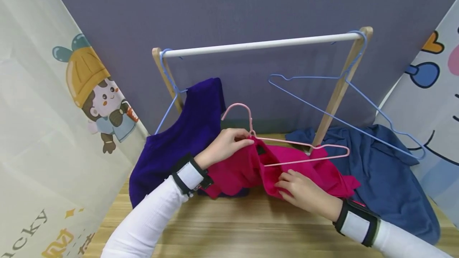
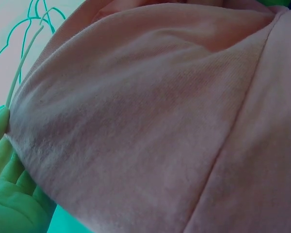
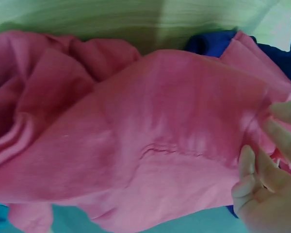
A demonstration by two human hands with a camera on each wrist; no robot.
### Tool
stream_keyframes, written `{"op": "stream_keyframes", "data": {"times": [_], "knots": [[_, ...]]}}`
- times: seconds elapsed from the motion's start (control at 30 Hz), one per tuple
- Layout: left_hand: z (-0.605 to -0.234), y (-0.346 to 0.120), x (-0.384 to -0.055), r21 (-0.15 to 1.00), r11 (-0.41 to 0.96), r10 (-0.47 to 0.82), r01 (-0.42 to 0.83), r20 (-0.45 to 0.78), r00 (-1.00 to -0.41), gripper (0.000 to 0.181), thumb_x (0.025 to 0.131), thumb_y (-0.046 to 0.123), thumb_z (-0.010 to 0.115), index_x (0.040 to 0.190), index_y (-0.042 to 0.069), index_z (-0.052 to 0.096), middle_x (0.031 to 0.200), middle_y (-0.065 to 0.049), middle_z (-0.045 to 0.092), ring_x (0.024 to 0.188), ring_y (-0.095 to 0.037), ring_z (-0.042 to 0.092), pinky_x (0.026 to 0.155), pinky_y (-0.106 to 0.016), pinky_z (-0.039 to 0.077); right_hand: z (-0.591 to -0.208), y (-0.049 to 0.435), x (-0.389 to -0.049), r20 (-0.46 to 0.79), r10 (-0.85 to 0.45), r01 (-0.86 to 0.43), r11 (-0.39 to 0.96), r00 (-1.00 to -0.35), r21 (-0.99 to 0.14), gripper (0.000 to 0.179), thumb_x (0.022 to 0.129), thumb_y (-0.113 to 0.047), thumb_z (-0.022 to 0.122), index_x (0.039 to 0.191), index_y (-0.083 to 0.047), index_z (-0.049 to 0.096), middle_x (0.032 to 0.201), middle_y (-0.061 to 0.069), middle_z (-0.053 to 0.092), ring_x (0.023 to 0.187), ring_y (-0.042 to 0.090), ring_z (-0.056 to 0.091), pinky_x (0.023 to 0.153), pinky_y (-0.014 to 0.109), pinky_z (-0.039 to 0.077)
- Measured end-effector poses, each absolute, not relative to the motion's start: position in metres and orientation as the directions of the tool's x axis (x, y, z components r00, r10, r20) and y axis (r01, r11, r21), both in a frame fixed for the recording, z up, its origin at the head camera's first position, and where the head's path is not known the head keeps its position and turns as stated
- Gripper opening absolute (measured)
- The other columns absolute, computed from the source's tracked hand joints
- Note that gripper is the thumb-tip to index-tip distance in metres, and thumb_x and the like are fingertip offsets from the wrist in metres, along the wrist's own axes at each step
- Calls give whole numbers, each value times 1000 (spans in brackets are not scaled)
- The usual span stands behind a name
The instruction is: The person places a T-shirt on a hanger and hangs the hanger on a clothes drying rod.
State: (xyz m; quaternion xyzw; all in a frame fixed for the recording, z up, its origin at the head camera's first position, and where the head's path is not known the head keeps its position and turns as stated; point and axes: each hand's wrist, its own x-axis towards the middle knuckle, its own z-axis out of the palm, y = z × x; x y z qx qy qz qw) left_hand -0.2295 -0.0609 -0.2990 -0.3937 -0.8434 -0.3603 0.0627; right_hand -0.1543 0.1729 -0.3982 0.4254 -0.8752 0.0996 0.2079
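A bright pink garment (image 1: pixel 233 172) lies bunched over the wooden table in the head view. My left hand (image 1: pixel 227 146) pinches its neckline edge between thumb and fingers, right by the neck of a pink hanger (image 1: pixel 250 118). The hanger's left arm is hidden inside the cloth; its right arm and lower bar show outside, over the garment. My right hand (image 1: pixel 305 192) grips the neckline's near edge with curled fingers, below the bar. In the left wrist view, thumb and fingers (image 2: pixel 9 170) hold the cloth's edge. The right wrist view shows curled fingers (image 3: pixel 247 189) on the pink fabric.
A rack with a white rail (image 1: pixel 258 45) and wooden legs stands behind. A purple garment (image 1: pixel 179 138) hangs at its left on a blue hanger (image 1: pixel 165 116). Another blue hanger (image 1: pixel 310 106) hangs bare at the right, above a crumpled blue garment (image 1: pixel 387 186) on the table (image 1: pixel 251 230).
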Motion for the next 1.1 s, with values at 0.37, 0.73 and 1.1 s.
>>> {"op": "stream_keyframes", "data": {"times": [0.37, 0.73, 1.1], "knots": [[-303, -72, -234, 598, 404, 615, 692, 382, -689, 10, 84, 14, 60, 89, 8, 66, 82, 0, 64, 73, -5, 52, 68, -19, 43, -401, 199, -148, 311, -630, -695, 698, -711, -174, 20, 70, -20, 72, 88, -12, 66, 85, -3, 56, 78, 13, 49, 70, 35, 46], [-312, -82, -235, 598, 431, 617, 676, 351, -705, 11, 85, 14, 59, 91, 8, 66, 88, -2, 65, 76, -7, 54, 70, -20, 43, -384, 234, -150, 374, -520, -614, 765, -768, -195, 15, 75, -12, 69, 88, -15, 62, 83, -12, 56, 75, 8, 52, 68, 33, 48], [-322, -89, -232, 585, 435, 627, 685, 349, -697, 11, 87, 12, 56, 90, 5, 64, 91, -5, 64, 79, -9, 53, 71, -21, 43, -362, 261, -143, 420, -516, -605, 789, -747, -106, 25, 69, -5, 71, 93, -7, 65, 89, 1, 62, 83, 21, 57, 72, 46, 44]]}}
